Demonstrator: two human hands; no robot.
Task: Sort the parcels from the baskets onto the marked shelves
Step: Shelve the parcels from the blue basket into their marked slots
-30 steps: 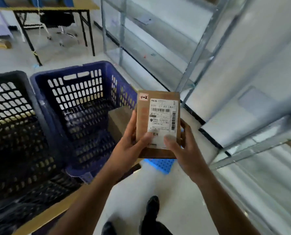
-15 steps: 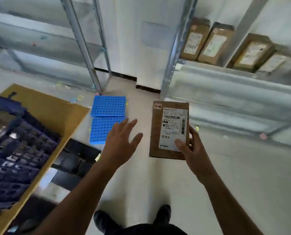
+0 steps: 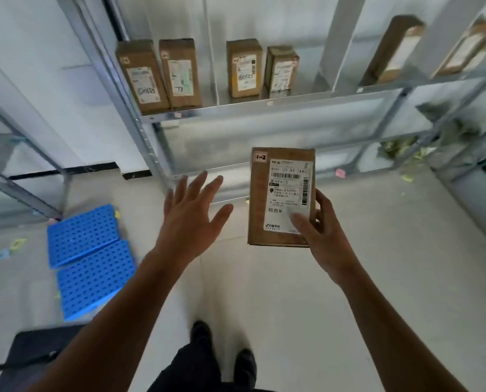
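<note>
Now the right hand (image 3: 325, 236) grips the parcel (image 3: 281, 193); the left hand's (image 3: 191, 219) fingers (image 3: 196, 183) spread wide, empty.

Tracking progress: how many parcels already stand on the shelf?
6. Left of the upright: parcel, parcel, parcel, parcel. Right of it: parcel, parcel, blurred. More may be hidden.

Blue perforated panels (image 3: 82, 236) — lower left

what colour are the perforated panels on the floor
Bright blue panels, seen best in the head view.
</note>
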